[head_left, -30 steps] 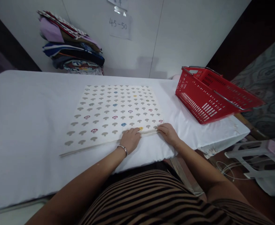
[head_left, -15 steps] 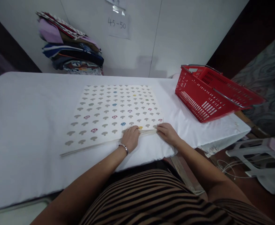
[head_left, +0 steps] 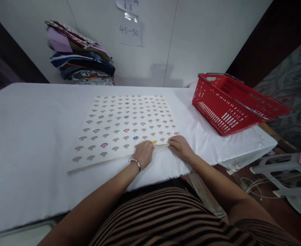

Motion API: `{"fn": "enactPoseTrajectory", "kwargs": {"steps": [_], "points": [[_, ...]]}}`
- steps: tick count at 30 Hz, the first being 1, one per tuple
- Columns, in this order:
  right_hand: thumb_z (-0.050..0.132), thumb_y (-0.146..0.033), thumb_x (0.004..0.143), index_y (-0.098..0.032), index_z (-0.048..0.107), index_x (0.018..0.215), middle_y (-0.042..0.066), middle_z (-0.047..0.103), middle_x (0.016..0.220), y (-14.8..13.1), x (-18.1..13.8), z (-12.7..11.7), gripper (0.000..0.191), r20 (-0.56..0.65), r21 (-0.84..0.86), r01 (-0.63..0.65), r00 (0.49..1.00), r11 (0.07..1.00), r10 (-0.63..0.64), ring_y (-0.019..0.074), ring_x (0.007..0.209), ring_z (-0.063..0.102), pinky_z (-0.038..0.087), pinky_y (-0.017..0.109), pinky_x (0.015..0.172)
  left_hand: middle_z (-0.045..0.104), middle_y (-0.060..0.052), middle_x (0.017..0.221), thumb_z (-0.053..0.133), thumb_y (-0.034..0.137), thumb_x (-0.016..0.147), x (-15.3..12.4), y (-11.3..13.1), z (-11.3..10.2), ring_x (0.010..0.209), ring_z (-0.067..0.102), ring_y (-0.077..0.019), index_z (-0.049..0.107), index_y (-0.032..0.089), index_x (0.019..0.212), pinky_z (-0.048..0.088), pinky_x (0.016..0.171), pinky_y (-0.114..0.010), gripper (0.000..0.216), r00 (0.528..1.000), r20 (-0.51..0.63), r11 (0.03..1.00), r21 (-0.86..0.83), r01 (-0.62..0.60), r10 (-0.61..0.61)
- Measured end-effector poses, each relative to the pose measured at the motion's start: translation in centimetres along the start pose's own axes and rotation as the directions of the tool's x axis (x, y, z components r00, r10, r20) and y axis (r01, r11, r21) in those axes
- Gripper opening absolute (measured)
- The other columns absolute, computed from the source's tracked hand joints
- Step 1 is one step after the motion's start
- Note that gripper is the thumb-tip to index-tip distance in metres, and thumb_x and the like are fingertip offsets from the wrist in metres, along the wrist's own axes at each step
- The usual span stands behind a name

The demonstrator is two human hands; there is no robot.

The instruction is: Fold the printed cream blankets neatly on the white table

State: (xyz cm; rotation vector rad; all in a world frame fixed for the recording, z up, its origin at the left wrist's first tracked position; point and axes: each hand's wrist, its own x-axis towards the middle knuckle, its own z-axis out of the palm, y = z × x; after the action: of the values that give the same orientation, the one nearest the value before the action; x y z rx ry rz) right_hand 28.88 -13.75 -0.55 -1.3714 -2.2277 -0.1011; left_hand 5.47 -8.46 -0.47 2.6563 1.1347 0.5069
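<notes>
A folded cream cloth [head_left: 124,126] printed with small grey and coloured mushrooms lies flat on the white-covered table [head_left: 32,130]. My left hand [head_left: 144,153], with a bracelet at the wrist, has its fingers curled onto the cloth's near edge. My right hand [head_left: 180,147] pinches the same edge by the near right corner. Between the two hands the stacked layers of the edge show as thin lines.
A red plastic basket [head_left: 232,102] with metal handles stands at the table's right end. A pile of folded fabrics [head_left: 81,58] rests against the white wall at the back left, under a paper note. White plastic stools and a cord lie on the floor to the right.
Both hands stay on the cloth's near edge; the right hand has shifted slightly left along it. The view has tilted a little.
</notes>
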Motion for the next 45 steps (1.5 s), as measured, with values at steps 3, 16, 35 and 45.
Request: {"fn": "enactPoseTrajectory", "kwargs": {"steps": [3,16,35,45], "points": [[0.049,-0.028,0.09,-0.021,0.061,0.106,0.009,0.061,0.104,-0.4,0.5,0.5,0.021,0.009,-0.011,0.017,1.0,1.0,-0.017,0.0223,0.1,0.05,0.039,0.042,0.087,0.057,-0.007,0.096,0.04,0.014,0.086,0.0,0.0,-0.1,0.089,0.051,-0.0198,0.051,0.017,0.08,0.039,0.079,-0.035,0.013,1.0,0.008,1.0,-0.01,0.009,-0.009],[0.047,-0.024,0.091,-0.019,0.062,0.102,0.008,0.059,0.091,-0.4,0.5,0.9,0.019,0.088,-0.088,-0.007,0.996,0.996,0.014,0.0202,0.087,0.048,0.036,0.035,0.079,0.055,-0.006,0.113,0.052,0.027,0.084,-0.4,-0.1,0.0,0.098,0.049,-0.0204,0.052,0.019,0.098,0.038,0.083,-0.036,0.016,0.998,-0.009,0.998,0.005,-0.068,0.068],[0.041,-0.027,0.093,-0.017,0.062,0.097,0.008,0.06,0.085,0.0,0.8,0.7,0.023,0.073,-0.076,0.015,0.997,0.997,-0.01,0.0197,0.082,0.05,0.039,0.034,0.074,0.058,-0.005,0.104,0.048,0.025,0.086,0.2,0.2,-0.7,0.092,0.049,-0.0207,0.055,0.019,0.093,0.037,0.078,-0.036,0.011,0.996,0.063,0.987,0.145,-0.065,0.057],[0.047,-0.028,0.091,-0.017,0.06,0.101,0.009,0.059,0.095,-1.2,1.7,0.5,0.02,0.097,-0.067,0.072,0.993,0.995,-0.065,0.0204,0.088,0.049,0.037,0.034,0.079,0.059,-0.006,0.095,0.042,0.027,0.09,0.5,-0.1,-0.1,0.09,0.051,-0.0206,0.058,0.018,0.091,0.037,0.077,-0.035,0.018,0.995,0.076,0.981,0.18,-0.07,0.058]]}}
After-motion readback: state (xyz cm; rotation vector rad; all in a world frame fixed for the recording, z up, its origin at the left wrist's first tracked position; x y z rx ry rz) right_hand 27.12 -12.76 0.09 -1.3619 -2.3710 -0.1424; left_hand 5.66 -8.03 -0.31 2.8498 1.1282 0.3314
